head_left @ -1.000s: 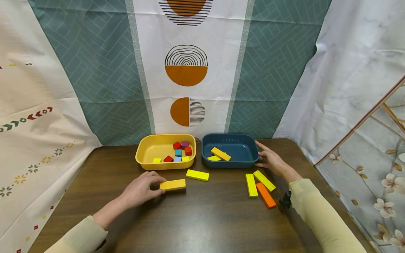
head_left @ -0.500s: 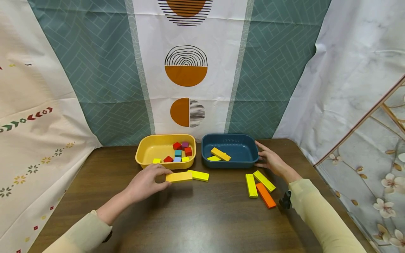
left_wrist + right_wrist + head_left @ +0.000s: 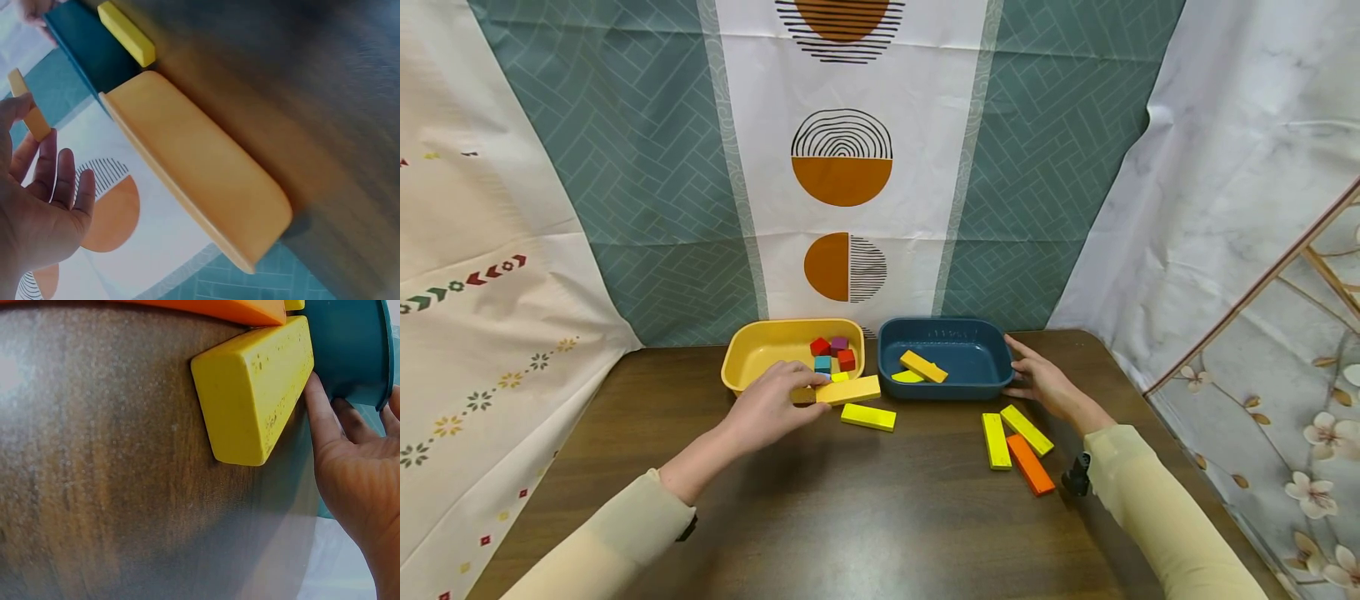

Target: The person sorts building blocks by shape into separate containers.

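Between thumb and fingers, my left hand (image 3: pixel 771 400) pinches a light yellow-orange rectangular wooden block (image 3: pixel 850 390). The block is raised, overlapping the front right rim of the yellow tray (image 3: pixel 741 354) in the head view. In the left wrist view the block (image 3: pixel 37 122) sticks out from the fingertips, away from the tray. My right hand (image 3: pixel 1047 382) touches the right end of the dark blue tray (image 3: pixel 977 354), fingers spread and fairly straight. Inside the blue tray lie an orange-yellow block (image 3: pixel 923 365) and, under it, a yellow one (image 3: pixel 907 376).
A bright yellow block (image 3: pixel 868 417) lies in front of the trays. By the right hand are two yellow blocks (image 3: pixel 996 442) and an orange block (image 3: pixel 1031 464). Several small coloured cubes (image 3: pixel 846 360) sit in the yellow tray. A patterned curtain (image 3: pixel 850 275) hangs behind.
My left hand has lifted the light yellow-orange block and carried it forward and to the right, past the bright yellow block. The right hand stays at the blue tray.
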Demonstrator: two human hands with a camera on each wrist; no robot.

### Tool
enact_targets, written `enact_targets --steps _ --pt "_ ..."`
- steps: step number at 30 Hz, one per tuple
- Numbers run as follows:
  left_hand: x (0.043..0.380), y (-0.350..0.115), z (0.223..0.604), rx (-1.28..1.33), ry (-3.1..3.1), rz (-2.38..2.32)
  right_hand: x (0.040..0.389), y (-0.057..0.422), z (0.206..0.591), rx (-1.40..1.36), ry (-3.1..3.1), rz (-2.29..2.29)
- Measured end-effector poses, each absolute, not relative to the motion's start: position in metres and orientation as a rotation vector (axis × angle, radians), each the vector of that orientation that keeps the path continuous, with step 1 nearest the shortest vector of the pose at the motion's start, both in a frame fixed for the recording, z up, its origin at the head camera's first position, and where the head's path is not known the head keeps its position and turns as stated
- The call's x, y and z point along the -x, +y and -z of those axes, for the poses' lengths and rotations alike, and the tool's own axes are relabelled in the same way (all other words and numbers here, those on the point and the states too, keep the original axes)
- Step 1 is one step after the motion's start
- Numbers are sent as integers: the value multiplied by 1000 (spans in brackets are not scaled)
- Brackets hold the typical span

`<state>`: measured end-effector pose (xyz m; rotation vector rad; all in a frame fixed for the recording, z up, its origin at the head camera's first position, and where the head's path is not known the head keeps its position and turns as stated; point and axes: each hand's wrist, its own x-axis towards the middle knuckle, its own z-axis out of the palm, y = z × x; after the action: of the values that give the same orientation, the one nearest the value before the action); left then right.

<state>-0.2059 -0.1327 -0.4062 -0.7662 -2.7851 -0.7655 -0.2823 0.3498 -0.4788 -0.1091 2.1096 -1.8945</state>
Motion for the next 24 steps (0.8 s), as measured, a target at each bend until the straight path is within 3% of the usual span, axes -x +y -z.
enact_targets --steps 24 --pt "241 -88 382 728 -2789 755 281 350 476 101 2111 1895"
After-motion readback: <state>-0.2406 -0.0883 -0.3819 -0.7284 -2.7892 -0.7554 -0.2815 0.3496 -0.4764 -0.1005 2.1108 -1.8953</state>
